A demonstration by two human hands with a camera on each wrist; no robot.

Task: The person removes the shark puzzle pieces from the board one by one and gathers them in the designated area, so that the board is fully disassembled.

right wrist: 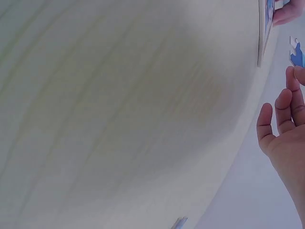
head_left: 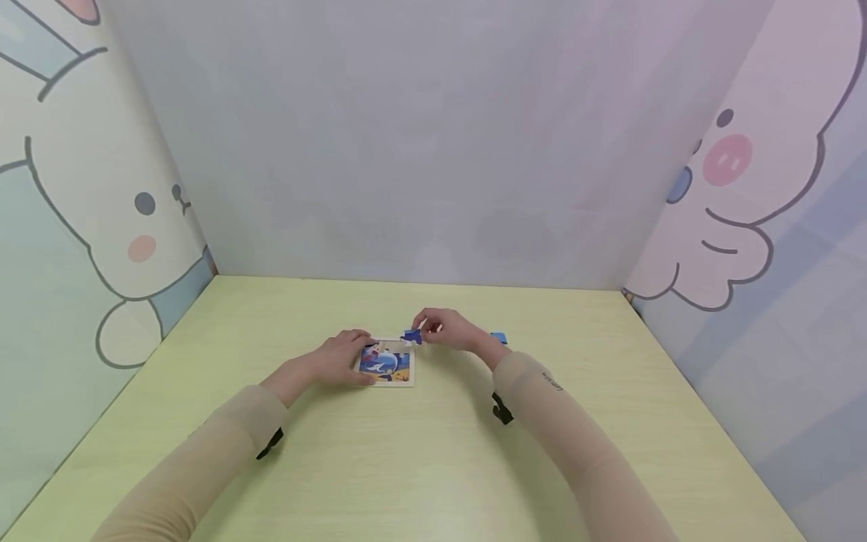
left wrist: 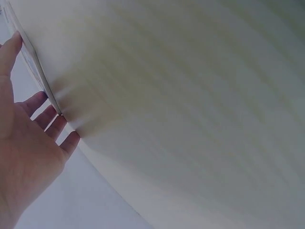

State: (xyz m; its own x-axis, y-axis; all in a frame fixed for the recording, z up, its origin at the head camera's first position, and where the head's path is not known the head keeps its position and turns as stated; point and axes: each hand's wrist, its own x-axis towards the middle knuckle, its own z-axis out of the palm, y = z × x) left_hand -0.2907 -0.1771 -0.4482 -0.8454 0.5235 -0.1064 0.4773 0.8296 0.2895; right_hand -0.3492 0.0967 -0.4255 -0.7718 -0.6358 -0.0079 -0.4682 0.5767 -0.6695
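Observation:
A small square picture puzzle board (head_left: 403,374) with a pale frame lies on the table, its picture blue and orange with a white animal. My left hand (head_left: 339,359) spans its left side, thumb on the near edge and fingers at the far left corner. In the left wrist view, the fingers (left wrist: 34,102) look extended against the board's edge. Above the board's far right corner, my right hand (head_left: 448,329) pinches a dark blue puzzle piece (head_left: 411,336) between thumb and fingertips. The right wrist view shows this piece, partly cut off, with blue and white on it.
Another blue puzzle piece (head_left: 499,338) lies on the table behind my right wrist. The pale wooden table (head_left: 379,467) ends at a grey back wall (head_left: 420,150). Side walls carry cartoon animals.

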